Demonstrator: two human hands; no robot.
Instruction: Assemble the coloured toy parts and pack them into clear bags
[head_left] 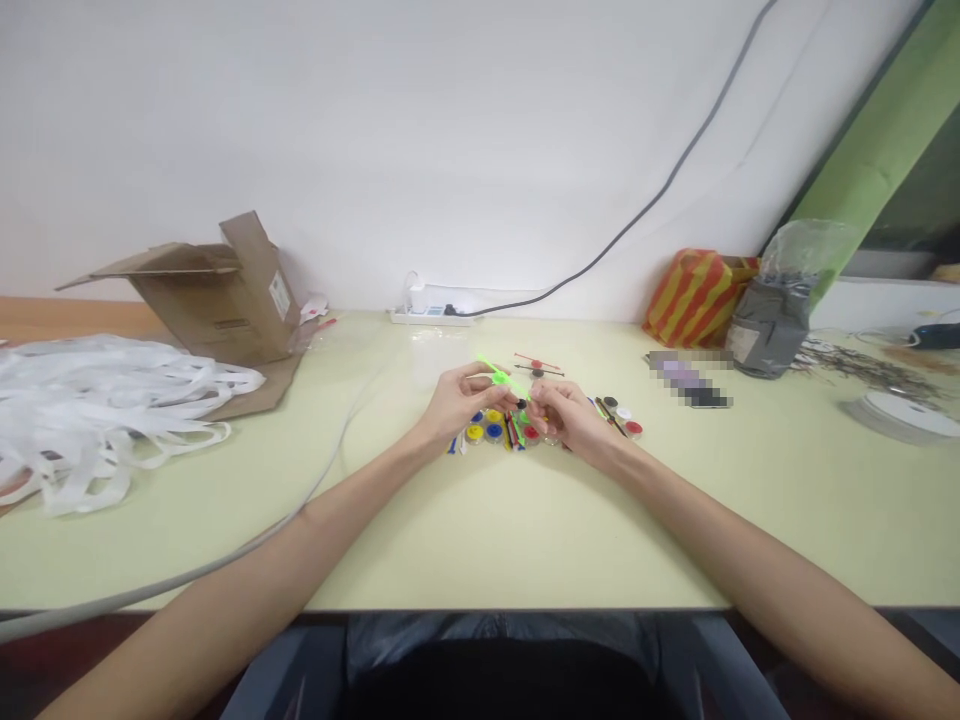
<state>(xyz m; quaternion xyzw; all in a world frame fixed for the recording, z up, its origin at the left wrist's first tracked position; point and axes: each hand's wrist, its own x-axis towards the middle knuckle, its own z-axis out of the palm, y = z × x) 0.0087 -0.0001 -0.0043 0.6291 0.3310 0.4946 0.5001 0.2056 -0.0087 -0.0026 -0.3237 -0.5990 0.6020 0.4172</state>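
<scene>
Green piece: the thin bright-green piece [500, 378], with a rounder middle, is in the air between both hands, above the surface [525, 540] and in front of the person.
Left hand: this hand [456, 402] pinches the green piece near its round middle, with the thumb and fingers close together.
Right hand: this hand [571, 415] has its fingertips pressed together at the lower right end of the same piece; it seems to pinch there, but the grip is partly hidden.
Black bit: a small black bit [522, 404] shows between the fingertips; I cannot tell which hand holds it, or if it is joined to the green piece.
Discs and sticks: below the hands lie a yellow disc [474, 434], a blue disc [493, 432] and other coloured parts; behind the hands lies a red stick [529, 358].
Good handling: in my judgement, the left pinch should stay steady at the round middle, while the right fingertips work gently and in line with the piece, because a thin stem may bend. It is also wise to keep both wrists clear of the discs.
</scene>
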